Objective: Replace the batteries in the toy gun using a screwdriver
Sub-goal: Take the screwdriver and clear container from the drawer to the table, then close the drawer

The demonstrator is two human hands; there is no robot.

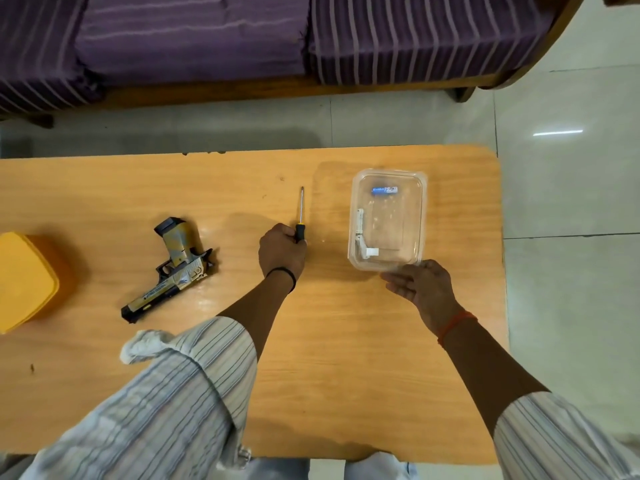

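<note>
A: Where's the toy gun?

B: Lying flat on the wooden desk, left of centre, untouched by either hand. Its muzzle points toward the near left and its grip sticks up toward the far side. It's tan and blue-grey with dark trim.

A: And the screwdriver?

B: Near the middle of the desk, metal shaft pointing away toward the far edge. The left hand has its fingers curled round the black-and-yellow handle, gripping it; the tip appears to lie on or just above the wood, I can't tell which.

A: What about the other hand?

B: The right hand sits at the near edge of a clear plastic container, fingers fairly straight and spread, fingertips touching its rim. It isn't wrapped round anything.

A: Anything in the container?

B: A blue battery at the far end, lying sideways, and a white piece along the left wall that I can't identify.

A: Anything else around?

B: A yellow box at the desk's left edge, well apart from the gun. Beyond the desk, a purple striped sofa stands on a pale tiled floor. Both forearms come out of rolled striped sleeves; the left wrist has a dark band, the right a red thread.
</note>
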